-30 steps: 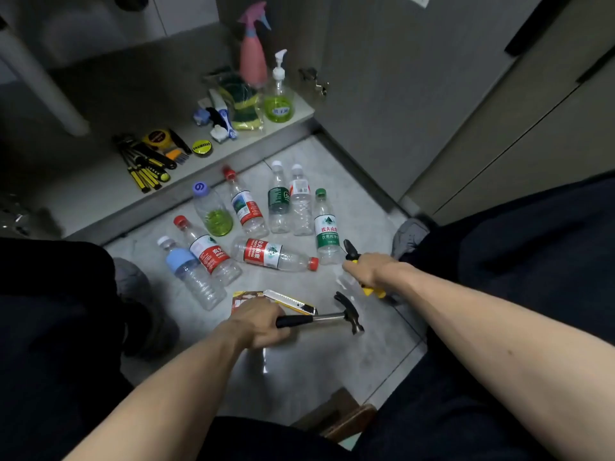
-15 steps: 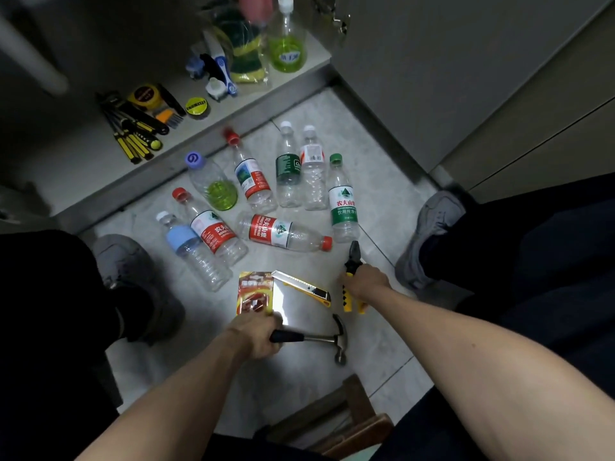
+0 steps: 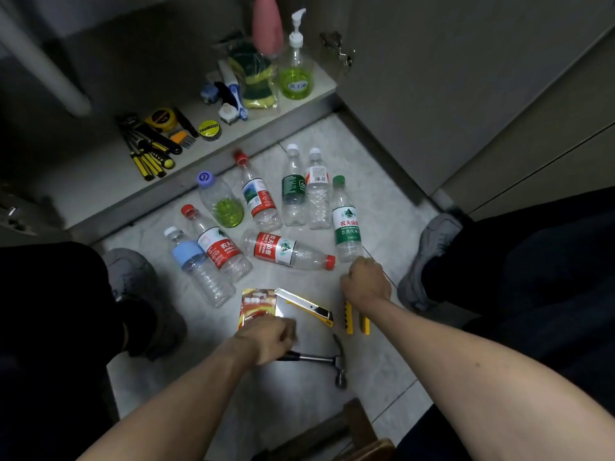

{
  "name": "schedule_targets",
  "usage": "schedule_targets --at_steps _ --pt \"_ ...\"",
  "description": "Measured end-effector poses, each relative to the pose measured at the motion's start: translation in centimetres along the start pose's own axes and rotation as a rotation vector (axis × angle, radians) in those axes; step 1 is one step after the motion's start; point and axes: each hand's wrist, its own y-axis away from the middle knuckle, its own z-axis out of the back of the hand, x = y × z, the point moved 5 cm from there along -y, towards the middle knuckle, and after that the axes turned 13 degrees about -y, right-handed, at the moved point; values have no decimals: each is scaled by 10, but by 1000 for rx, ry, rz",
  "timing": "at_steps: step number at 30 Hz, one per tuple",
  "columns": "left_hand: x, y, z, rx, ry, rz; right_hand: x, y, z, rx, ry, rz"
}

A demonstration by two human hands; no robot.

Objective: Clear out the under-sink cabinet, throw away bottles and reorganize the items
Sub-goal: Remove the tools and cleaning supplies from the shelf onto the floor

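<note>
Several empty plastic bottles lie on the floor tiles, among them a red-labelled bottle on its side and a green-labelled bottle. My left hand is closed around the black handle of a hammer that rests on the floor. My right hand grips yellow-handled pliers, their handles sticking out toward me. A yellow utility knife and a red card pack lie between my hands.
The open cabinet shelf holds screwdrivers, a tape measure, a tape roll, sponges, a green soap pump bottle and a pink spray bottle. My shoes flank the bottles. A wooden stool is near me.
The hammer has come down from a lifted position and now lies flat on the floor nearer me. The pliers moved toward me and down beside the knife. The camera tilted.
</note>
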Motion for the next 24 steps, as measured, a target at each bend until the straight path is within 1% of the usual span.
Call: schedule_targets --at_steps 2,3,7,11,13,16,18,20,24 --pt "4 -2 17 -41 24 26 23 -1 4 21 -12 101" --pt "8 -3 27 -74 71 68 36 -2 7 37 -34 137" --pt "45 -3 72 -270 473 313 99 -14 20 155 -81 280" --pt "97 8 131 -483 640 474 181 -29 46 259 -54 487" --pt "129 17 162 -580 659 551 224 -35 62 287 49 606" --pt "173 28 206 -649 675 615 287 -40 85 263 246 758" --pt "203 37 234 -682 602 678 322 -45 92 255 314 823" --pt "232 45 258 -697 512 770 353 -51 91 257 314 853" --pt "283 44 275 -687 473 925 400 -77 67 282 104 792"
